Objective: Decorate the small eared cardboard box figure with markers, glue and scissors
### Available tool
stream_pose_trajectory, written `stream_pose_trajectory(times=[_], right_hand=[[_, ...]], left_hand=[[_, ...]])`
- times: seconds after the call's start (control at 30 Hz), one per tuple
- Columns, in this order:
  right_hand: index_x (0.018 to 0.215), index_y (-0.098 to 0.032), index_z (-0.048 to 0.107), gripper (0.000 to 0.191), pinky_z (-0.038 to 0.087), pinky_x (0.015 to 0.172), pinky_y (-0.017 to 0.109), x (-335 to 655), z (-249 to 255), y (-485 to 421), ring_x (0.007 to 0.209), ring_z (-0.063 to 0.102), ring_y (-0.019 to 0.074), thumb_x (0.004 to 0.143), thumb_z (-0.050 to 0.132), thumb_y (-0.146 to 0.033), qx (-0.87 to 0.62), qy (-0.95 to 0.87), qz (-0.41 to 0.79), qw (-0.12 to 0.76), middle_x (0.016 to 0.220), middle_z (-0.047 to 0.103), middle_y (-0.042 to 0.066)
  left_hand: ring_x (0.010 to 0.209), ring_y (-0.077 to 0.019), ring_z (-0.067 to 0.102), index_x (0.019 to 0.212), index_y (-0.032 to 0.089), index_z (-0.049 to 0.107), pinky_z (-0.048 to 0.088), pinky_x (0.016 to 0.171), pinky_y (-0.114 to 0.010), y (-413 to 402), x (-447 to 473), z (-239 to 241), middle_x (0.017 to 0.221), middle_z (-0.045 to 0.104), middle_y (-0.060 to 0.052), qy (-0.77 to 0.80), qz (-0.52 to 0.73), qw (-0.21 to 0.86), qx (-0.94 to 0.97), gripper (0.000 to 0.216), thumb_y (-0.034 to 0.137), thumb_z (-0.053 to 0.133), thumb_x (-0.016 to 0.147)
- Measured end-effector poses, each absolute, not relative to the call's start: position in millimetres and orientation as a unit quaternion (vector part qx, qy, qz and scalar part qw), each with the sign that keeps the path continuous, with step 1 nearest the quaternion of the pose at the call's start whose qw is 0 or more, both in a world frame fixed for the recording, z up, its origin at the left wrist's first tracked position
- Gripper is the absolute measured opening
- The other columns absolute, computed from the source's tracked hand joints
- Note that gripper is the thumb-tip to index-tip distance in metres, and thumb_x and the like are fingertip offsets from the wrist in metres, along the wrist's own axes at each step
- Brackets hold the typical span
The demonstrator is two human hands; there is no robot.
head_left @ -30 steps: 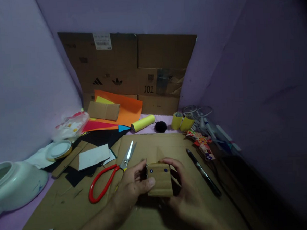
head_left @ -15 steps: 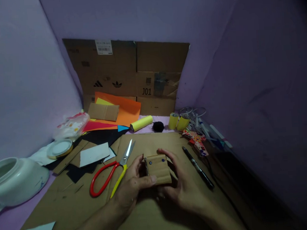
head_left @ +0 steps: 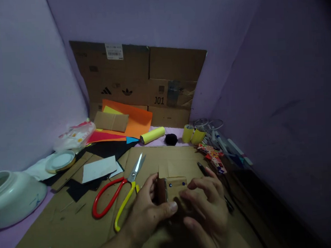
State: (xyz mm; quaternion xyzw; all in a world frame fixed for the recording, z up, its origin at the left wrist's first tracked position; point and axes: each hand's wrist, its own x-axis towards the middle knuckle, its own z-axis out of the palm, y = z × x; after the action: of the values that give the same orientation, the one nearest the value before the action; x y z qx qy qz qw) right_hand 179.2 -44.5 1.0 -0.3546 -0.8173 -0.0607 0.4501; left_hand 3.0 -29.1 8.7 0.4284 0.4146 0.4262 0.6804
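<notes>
Lying over the flat cardboard sheet, the left hand pinches a boxy cardboard piece, thumb on its front; the right hand's grip is spread, contact unclear. The boxy cardboard piece is brown, squarish, rough along its left edge, with two dark blue dots near its top. Against the earlier frame, the right fingers no longer bracket its side but bend before its front.

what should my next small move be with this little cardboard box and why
Perhaps settle the right hand on the right side of the small cardboard box, to steady it: the left hand holds it, thumb on the front below two dark dots, while the right thumb seems to stand apart from it.
</notes>
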Motion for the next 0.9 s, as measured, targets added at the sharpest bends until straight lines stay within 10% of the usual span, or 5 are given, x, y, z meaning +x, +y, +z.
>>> stream_pose_trajectory(times=[0.9], right_hand=[[0.106, -0.019, 0.053, 0.025, 0.006, 0.104, 0.063, 176.7, -3.4, -40.8, 0.098, 0.039, 0.0284, 0.083, 0.050, -0.030, -0.397, -0.830, -0.078, 0.382, 0.103, 0.036, 0.007]], left_hand=[[0.124, -0.0308, 0.050, 0.123, 0.018, 0.042, 0.041, 0.101, -0.038, -31.3, 5.1, 1.0, 0.131, 0.056, -0.014, 0.393, 0.451, 0.672, 0.437, 0.074, 0.025, 0.081, 0.060]])
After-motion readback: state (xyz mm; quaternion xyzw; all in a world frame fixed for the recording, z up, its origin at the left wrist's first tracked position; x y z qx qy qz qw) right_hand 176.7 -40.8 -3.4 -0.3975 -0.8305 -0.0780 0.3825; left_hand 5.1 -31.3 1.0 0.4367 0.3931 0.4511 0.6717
